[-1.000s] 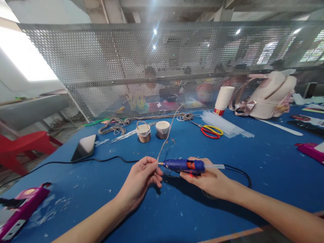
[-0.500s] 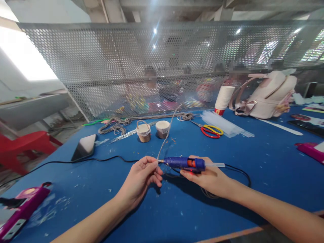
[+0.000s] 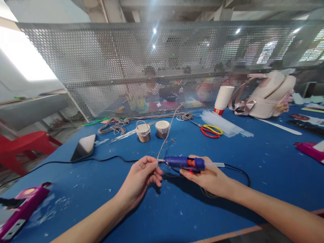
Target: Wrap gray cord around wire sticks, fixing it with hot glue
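Observation:
Between the thumb and fingers of my left hand point(image 3: 143, 180) is pinched the lower end of a thin grey twisted cord point(image 3: 164, 141), which rises and bends to the right. My right hand point(image 3: 209, 179) is wrapped round a blue hot glue gun point(image 3: 178, 162) with a clear glue stick point(image 3: 215, 164) out of its back. The gun's nozzle points left and is at the cord just above my left fingertips; whether they touch I cannot tell. Beyond my hands stand a small cup with a handle point(image 3: 143, 131) and a second small cup point(image 3: 162, 129), both brown-sided with white tops.
Scissors point(image 3: 211, 131), clear glue sticks point(image 3: 225, 124) and stacked paper cups point(image 3: 224, 99) lie beyond my right hand, near a backpack point(image 3: 270, 96). A phone point(image 3: 84, 147), coiled cord point(image 3: 113, 126) and purple power strip point(image 3: 24, 212) are left. A perforated metal screen point(image 3: 101, 67) closes the back.

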Motion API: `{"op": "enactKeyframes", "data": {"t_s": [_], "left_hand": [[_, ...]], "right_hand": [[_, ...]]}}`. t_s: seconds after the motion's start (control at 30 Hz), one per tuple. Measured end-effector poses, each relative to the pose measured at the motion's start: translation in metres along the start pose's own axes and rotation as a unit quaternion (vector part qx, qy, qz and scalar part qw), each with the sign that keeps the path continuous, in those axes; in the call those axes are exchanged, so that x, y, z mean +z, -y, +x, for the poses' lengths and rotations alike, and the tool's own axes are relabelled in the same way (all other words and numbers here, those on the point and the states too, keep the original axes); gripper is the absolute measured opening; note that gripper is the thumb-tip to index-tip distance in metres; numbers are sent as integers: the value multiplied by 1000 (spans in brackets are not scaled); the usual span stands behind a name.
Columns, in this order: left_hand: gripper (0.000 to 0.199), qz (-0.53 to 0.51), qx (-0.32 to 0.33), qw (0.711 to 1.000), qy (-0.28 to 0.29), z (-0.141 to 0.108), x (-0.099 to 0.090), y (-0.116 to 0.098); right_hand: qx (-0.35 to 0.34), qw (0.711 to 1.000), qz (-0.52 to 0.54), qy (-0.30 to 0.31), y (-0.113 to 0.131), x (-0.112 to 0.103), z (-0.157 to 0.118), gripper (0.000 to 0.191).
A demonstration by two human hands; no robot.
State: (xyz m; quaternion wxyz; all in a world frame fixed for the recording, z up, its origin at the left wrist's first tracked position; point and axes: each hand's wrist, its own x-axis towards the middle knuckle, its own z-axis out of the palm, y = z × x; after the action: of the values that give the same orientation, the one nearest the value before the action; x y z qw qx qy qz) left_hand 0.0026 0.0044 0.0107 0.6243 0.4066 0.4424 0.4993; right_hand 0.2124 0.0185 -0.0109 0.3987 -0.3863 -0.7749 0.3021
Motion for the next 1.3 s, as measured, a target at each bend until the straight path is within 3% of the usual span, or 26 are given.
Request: {"op": "enactKeyframes", "data": {"t_s": [0.2,0.37,0.6,0.73,0.87,1.0,1.17,1.3], "left_hand": [[9,2,-4,1000,5,1,-1,1],[11,4,-1,1000,15,0,-2,0],[10,2,-8,1000,7,0,-2,0],[11,-2,-4,1000,7,2,-3,1],[10,-8,6,1000,-9,2,-4,0],[11,-15,14,1000,-15,1,-5,0],[12,-14,16,999,-28,3,-4,-2],[12,-11,20,999,-35,2,-3,-3]], "right_hand": [[2,1000,13,17,1,-1,0,21],[30,999,37,-4,8,-2,4,23],[-13,999,-1,31,17,-10,4,20],[61,997,-4,39,20,-19,9,22],[156,988,-5,16,7,-25,21,34],[106,993,-22,-45,-18,-28,39,27],[146,982,-118,7,-44,-36,52,28],[168,976,-138,18,-48,-41,53,33]]}}
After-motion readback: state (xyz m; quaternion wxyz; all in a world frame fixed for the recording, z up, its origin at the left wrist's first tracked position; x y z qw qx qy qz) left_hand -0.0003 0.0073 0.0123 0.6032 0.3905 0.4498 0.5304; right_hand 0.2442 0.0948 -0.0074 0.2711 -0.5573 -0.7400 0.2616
